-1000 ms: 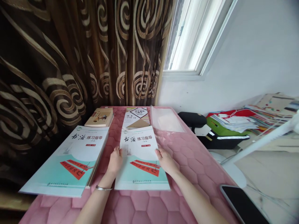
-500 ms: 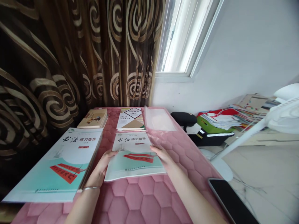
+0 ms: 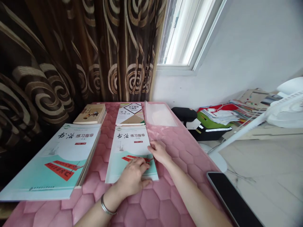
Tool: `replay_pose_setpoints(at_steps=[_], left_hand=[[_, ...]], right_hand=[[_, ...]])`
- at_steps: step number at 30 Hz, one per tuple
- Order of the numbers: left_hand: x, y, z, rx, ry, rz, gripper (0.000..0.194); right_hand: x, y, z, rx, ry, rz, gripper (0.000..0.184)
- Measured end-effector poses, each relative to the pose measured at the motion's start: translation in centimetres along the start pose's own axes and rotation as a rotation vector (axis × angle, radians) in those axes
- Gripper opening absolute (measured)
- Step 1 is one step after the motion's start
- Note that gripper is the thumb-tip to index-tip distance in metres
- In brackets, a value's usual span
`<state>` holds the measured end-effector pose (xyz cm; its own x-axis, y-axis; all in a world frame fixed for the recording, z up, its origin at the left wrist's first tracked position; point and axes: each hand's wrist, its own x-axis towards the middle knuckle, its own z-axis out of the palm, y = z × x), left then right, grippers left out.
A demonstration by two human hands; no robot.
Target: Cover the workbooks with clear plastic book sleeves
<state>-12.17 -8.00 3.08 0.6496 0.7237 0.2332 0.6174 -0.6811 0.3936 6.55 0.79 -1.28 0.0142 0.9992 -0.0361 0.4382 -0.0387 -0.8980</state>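
Observation:
A calligraphy workbook (image 3: 130, 148) with a white and teal cover and red strips lies flat on the pink bed-like surface in front of me. My left hand (image 3: 133, 176), with a silver bangle at its wrist, rests on the lower right of the cover. Its fingers are loosely bent and the thumb stands apart by the bottom edge. Along the right edge, my right hand (image 3: 159, 153) grips the workbook with curled fingers, its fingertips partly hidden. To the left is a stack topped by a matching calligraphy workbook (image 3: 59, 151).
Behind stand a stack of tan-covered books (image 3: 90, 113) and a Chinese exercise book (image 3: 129, 113). A clear plastic sleeve (image 3: 161, 115) lies beside them. At the right edge rests a dark-screened phone (image 3: 232, 198); beyond are a white fan (image 3: 248, 126) and a green bag (image 3: 210, 123).
The workbook has gone from being held tilted in both hands to lying flat. My left hand has left its left edge and moved right onto the cover. The view has shifted slightly.

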Motion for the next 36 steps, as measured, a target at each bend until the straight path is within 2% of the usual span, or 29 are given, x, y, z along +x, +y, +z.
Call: replay_pose_setpoints(at_steps=[8, 16, 21, 27, 29, 31, 33, 36], left_hand=[[-0.4, -0.5, 0.4, 0.158, -0.06, 0.061, 0.042], [-0.3, -1.2, 0.3, -0.011, -0.038, 0.074, 0.031], [-0.3, -0.9, 0.7, 0.156, -0.046, 0.098, 0.043], [-0.2, -0.3, 1.2, 0.252, -0.008, 0.152, 0.043], [-0.2, -0.1, 1.4, 0.273, 0.015, 0.18, 0.038], [-0.2, 0.1, 1.4, 0.205, 0.051, 0.174, 0.026], [-0.3, -0.1, 1.3, 0.017, 0.094, 0.105, 0.013], [-0.2, -1.1, 0.8, -0.349, 0.116, -0.09, 0.017]], right_hand=[[-0.3, -0.3, -0.4, -0.046, 0.004, 0.024, 0.024], [-0.4, 0.0, -0.4, -0.008, -0.015, 0.027, 0.023], [-0.6, -0.2, -0.4, 0.001, -0.006, 0.012, 0.023], [-0.7, -0.3, -0.4, 0.018, -0.02, 0.026, 0.023], [-0.7, -0.3, -0.4, 0.029, -0.019, 0.023, 0.023], [-0.7, -0.3, -0.4, 0.038, -0.018, 0.023, 0.022], [-0.7, -0.3, -0.5, 0.04, -0.017, 0.023, 0.022], [-0.9, -0.3, -0.6, 0.036, -0.014, 0.019, 0.022]])
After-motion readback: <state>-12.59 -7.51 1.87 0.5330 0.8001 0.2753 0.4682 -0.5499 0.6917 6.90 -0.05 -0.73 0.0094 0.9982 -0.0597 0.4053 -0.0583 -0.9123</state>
